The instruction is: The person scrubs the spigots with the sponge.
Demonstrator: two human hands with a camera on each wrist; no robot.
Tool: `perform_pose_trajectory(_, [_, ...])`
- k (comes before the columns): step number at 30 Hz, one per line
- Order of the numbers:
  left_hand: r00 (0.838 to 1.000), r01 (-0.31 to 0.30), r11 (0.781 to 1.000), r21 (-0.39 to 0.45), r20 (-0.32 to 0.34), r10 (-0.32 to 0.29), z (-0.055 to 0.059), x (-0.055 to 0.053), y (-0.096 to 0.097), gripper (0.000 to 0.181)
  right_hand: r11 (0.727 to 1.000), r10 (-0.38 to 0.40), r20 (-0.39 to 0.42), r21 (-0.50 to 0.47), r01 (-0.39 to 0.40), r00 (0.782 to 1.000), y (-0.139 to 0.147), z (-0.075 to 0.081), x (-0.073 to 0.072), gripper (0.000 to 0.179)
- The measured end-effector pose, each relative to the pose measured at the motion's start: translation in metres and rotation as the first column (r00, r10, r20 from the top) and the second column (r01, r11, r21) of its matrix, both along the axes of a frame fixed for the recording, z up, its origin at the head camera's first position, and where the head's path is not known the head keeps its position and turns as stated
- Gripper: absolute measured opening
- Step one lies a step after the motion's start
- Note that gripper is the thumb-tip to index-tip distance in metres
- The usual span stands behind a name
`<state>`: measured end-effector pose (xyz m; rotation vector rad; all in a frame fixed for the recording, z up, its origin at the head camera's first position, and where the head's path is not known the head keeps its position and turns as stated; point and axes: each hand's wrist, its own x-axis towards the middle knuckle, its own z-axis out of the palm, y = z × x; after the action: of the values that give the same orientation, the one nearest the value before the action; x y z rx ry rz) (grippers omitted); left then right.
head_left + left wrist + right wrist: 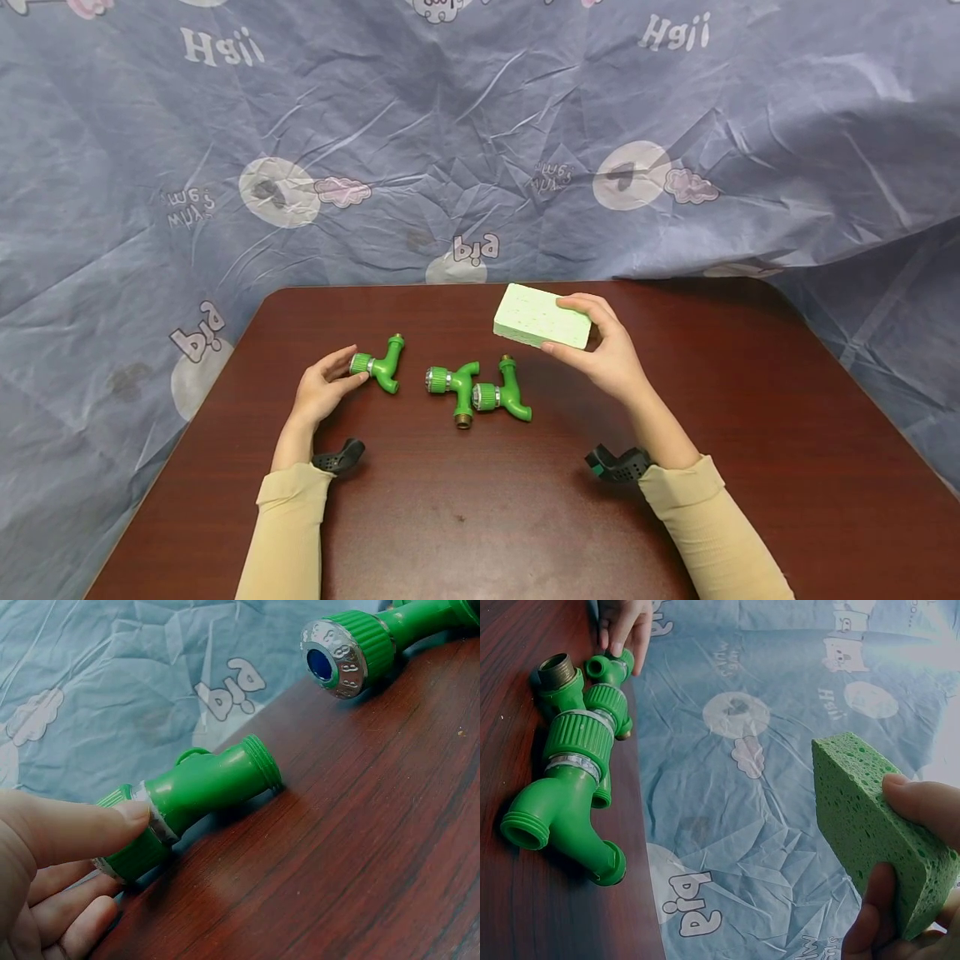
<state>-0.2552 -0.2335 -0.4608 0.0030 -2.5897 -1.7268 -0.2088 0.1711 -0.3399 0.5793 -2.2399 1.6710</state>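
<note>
With the middle tap (462, 387) as the centre of a clock and twelve towards the far edge of the bench (480, 542), the nearest things are two pale yellow sleeves, the left sleeve (288, 529) at eight o'clock and the right sleeve (708, 525) at four. Just beyond each cuff a black wrist device sits at the wrist, the left device (341, 458) at eight and the right device (626, 467) near four. The middle tap, green like the other two, lies with its brass threaded end towards six o'clock and its ribbed knob towards nine. At three o'clock the right tap (512, 392) lies right beside it, brass end towards twelve; whether they touch I cannot tell. The left hand (321, 392) is at nine o'clock, its grip pinching the knob end of the left tap (385, 367), thumb across the collar and fingers on the other side. That tap is at about ten o'clock, its threaded end towards one. The right hand (611, 354), between two and three, has its grip clasped on a light green sponge (540, 317), thumb and fingers on opposite sides, holding it raised above the bench at about two o'clock. Farthest off, past the bench's edge, hangs a creased grey-blue cloth (420, 167) printed with letters and clouds.
</note>
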Motion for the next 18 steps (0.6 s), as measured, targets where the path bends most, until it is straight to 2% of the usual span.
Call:
perform_pose_trajectory(5, [1.000, 0.028, 0.999, -0.046, 0.005, -0.028, -0.0014, -0.0001, 0.0004, 0.062, 1.000, -0.003, 0.007, 0.004, 0.003, 1.000, 0.0001, 0.0003, -0.0004, 0.055])
perform_pose_trajectory(9, [0.999, 0.034, 0.998, -0.056, -0.030, -0.036, -0.0028, -0.0007, 0.0015, 0.057, 1.000, -0.003, 0.009, 0.005, 0.003, 1.000, -0.0001, 0.0002, -0.0002, 0.055])
perform_pose_trajectory(12, [0.998, 0.009, 1.000, -0.014, -0.060, -0.010, -0.0034, -0.0009, 0.0023, 0.053, 1.000, -0.007, 0.005, 0.010, 0.007, 1.000, -0.0004, 0.0004, 0.0004, 0.055])
perform_pose_trajectory(18, [0.997, -0.057, 0.990, 0.129, -0.049, 0.064, -0.0003, -0.0002, 0.0052, 0.054, 1.000, -0.012, -0.004, 0.018, 0.012, 1.000, -0.0009, 0.0015, 0.0012, 0.055])
